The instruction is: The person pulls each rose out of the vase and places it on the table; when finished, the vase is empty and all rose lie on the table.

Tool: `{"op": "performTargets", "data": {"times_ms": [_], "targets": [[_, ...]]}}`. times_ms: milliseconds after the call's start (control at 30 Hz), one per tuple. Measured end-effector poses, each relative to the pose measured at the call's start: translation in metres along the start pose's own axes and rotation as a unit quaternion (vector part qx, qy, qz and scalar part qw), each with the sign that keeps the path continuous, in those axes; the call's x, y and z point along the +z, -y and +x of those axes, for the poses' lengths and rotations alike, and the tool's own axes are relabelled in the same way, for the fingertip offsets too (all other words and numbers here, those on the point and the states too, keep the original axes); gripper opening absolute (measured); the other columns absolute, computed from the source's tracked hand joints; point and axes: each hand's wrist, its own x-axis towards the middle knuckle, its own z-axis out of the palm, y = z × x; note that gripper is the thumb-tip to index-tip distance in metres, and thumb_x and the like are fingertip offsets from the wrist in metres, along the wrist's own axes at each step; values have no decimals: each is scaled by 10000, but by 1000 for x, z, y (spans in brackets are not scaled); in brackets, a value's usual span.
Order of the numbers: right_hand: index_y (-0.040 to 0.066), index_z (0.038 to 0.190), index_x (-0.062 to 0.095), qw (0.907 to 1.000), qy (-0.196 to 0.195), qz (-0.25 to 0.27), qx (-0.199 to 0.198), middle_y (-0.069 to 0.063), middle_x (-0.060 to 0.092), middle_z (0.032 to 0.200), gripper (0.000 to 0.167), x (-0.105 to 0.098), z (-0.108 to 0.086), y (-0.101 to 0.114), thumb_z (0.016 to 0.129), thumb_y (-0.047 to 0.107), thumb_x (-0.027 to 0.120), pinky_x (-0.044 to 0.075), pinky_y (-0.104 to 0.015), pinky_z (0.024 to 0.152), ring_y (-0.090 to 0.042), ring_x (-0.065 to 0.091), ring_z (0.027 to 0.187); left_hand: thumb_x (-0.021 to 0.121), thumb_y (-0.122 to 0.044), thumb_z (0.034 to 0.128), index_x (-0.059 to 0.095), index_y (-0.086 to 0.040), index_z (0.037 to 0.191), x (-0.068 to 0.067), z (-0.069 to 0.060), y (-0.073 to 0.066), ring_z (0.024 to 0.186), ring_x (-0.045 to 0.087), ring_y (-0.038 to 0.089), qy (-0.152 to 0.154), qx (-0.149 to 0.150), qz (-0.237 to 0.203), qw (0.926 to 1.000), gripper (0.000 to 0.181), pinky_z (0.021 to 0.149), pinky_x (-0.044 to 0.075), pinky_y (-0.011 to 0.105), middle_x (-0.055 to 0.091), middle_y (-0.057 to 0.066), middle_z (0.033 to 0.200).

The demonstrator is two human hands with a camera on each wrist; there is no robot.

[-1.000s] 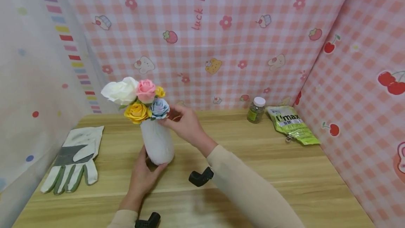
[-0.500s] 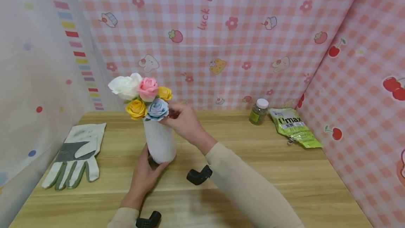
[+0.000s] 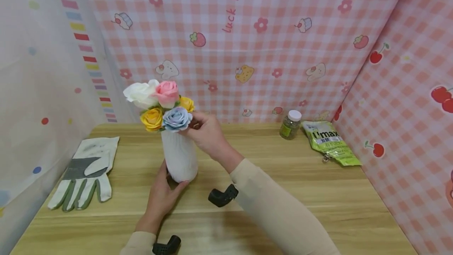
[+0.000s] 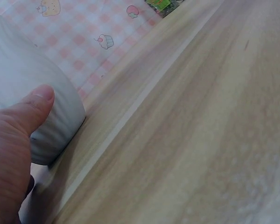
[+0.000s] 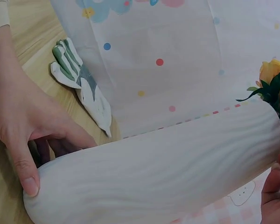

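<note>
A white ribbed vase [image 3: 179, 156] stands on the wooden table, tilted in the head view, holding artificial roses. A white rose [image 3: 141, 94], a pink rose [image 3: 167, 93], a blue rose [image 3: 177, 119] and two yellow ones, a front yellow rose [image 3: 151, 119] and a rear yellow rose [image 3: 186, 104], fill its mouth. Low down, my left hand [image 3: 163, 194] grips the vase's base, its thumb [image 4: 41, 95] lying on the side wall. My right hand [image 3: 209, 136] holds the vase at its rim, beside the blue rose; its far fingers are partly hidden.
A white, grey and green work glove [image 3: 85, 172] lies on the left of the table [image 3: 269, 207]. At the back right stand a white-capped jar [image 3: 290, 124] and a green pouch [image 3: 330, 143]. Patterned cloth walls [image 3: 212, 30] enclose the table.
The roses have turned about the vase's axis: the front ones shifted left against the vase, the rear ones right. Both hands keep their places on the vase. The head view has shifted slightly.
</note>
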Motion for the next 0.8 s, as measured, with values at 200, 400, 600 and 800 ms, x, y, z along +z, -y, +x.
{"op": "performTargets", "data": {"times_ms": [200,400,600,800], "targets": [[37,1154,685,10000,6,27,-46,-76,693,984,315,-1,-1,2,843,47,733,471,-227,631,-108,544,745,808,-310,786,202,-60,1524,1,-1,1,1249,469,338,-22,-8,3,10000,987,1005,376,504,461,217,1389],[21,1063,727,9993,-77,-299,-208,-62,694,917,221,1,-1,1,846,62,734,434,-216,582,-90,506,680,793,-344,796,188,-78,1531,0,-1,-1,1265,456,335,15,-62,-7,10000,988,1010,368,509,458,214,1396],[-26,1072,721,9983,212,-132,-536,-100,679,1093,235,3,-3,5,841,14,723,486,-218,620,-44,546,805,789,-345,801,192,-57,1527,-1,-1,-2,1287,435,345,3,-66,101,9999,983,1017,366,515,407,213,1445],[1,1033,745,9972,107,-465,-578,-70,645,1042,221,3,-1,-3,821,61,760,444,-208,620,-95,502,848,794,-326,799,207,-57,1523,0,-1,-1,1285,436,337,-24,-44,111,9999,971,1013,370,513,407,201,1448]]}}
